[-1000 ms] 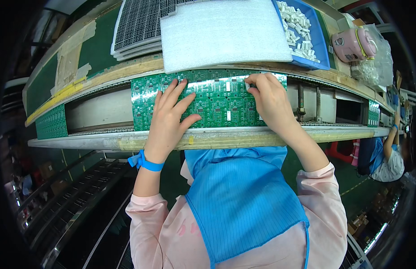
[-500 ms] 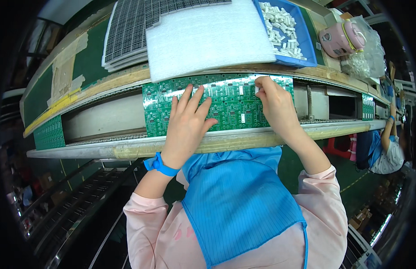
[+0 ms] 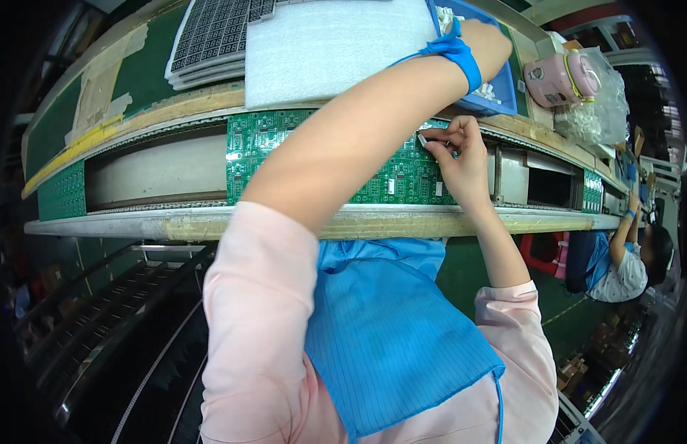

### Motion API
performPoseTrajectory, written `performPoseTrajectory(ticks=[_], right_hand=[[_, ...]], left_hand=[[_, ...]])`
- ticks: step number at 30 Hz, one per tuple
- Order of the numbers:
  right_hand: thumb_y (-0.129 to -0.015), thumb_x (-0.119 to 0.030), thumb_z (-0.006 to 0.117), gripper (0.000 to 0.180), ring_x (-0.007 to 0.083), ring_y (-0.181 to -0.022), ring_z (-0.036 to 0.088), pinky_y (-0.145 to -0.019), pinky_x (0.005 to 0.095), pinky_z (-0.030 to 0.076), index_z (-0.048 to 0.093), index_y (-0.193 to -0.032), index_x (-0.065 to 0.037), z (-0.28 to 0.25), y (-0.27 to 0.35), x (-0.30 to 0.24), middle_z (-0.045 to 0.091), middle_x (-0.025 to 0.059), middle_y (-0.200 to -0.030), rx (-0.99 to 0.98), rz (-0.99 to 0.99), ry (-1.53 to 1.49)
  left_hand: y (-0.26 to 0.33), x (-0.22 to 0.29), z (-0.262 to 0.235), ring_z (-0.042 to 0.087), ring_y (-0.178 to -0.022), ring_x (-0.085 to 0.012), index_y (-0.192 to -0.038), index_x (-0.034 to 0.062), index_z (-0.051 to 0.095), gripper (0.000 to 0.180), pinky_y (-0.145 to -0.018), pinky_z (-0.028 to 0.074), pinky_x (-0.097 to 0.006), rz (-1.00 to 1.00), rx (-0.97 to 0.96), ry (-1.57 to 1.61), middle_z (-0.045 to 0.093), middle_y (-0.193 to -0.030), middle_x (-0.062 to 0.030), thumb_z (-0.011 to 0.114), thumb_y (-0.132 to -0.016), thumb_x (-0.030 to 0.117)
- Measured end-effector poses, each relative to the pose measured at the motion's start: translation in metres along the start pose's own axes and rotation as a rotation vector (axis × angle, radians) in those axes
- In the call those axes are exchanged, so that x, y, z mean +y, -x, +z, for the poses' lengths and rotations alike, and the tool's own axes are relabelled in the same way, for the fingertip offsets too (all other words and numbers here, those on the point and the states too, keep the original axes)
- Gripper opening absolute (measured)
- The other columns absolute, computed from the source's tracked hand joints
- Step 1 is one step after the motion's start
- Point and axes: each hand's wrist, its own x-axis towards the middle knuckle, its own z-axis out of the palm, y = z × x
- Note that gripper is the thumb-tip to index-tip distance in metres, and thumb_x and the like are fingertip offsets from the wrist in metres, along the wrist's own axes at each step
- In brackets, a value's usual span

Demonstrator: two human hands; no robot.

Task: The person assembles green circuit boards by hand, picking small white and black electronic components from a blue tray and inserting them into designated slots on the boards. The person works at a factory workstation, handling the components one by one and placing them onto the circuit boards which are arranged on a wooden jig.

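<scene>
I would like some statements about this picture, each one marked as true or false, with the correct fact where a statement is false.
1. The left hand reaches into the blue tray of small white parts. True.
2. The right hand pinches a small white part over the green circuit board. True.
3. The blue wrist strap is on the right wrist. False: it is on the left wrist.
4. The white foam sheet lies on top of the green circuit board. False: it lies beyond the board, on the higher shelf.
5. The pink container stands to the left of the foam sheet. False: it stands at the right, past the blue tray.
</scene>
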Motion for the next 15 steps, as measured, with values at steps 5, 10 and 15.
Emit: performPoseTrajectory(ticks=[5,10,15], right_hand=[[-0.087,0.008,0.069,0.039,0.0099,-0.074,0.063,-0.065,0.0239,0.046,0.037,-0.102,-0.006,0.000,-0.003,0.003,0.077,0.0136,-0.100,0.053,0.021,-0.118],[-0.087,0.007,0.070,0.039,0.0088,-0.071,0.060,-0.065,0.0236,0.045,0.036,-0.103,-0.007,0.003,0.000,0.004,0.078,0.0119,-0.100,0.049,0.062,-0.084],[-0.088,0.005,0.070,0.039,0.0085,-0.070,0.060,-0.065,0.0233,0.045,0.035,-0.101,-0.007,0.006,0.000,0.005,0.078,0.0108,-0.100,0.038,0.047,-0.044]], left_hand=[[0.008,-0.003,0.003,0.074,-0.102,-0.0283,-0.102,0.0174,0.080,0.022,-0.079,0.058,-0.046,-0.047,-0.166,-0.179,0.076,-0.108,-0.0114,0.063,-0.088,0.011],[0.011,-0.004,0.004,0.073,-0.102,-0.0299,-0.107,0.0185,0.078,0.023,-0.079,0.059,-0.046,0.028,-0.108,-0.163,0.076,-0.108,-0.0093,0.063,-0.090,0.015],[0.011,-0.008,0.004,0.073,-0.102,-0.0307,-0.108,0.0182,0.077,0.024,-0.078,0.059,-0.046,0.044,-0.085,-0.151,0.076,-0.108,-0.0095,0.063,-0.089,0.014]])
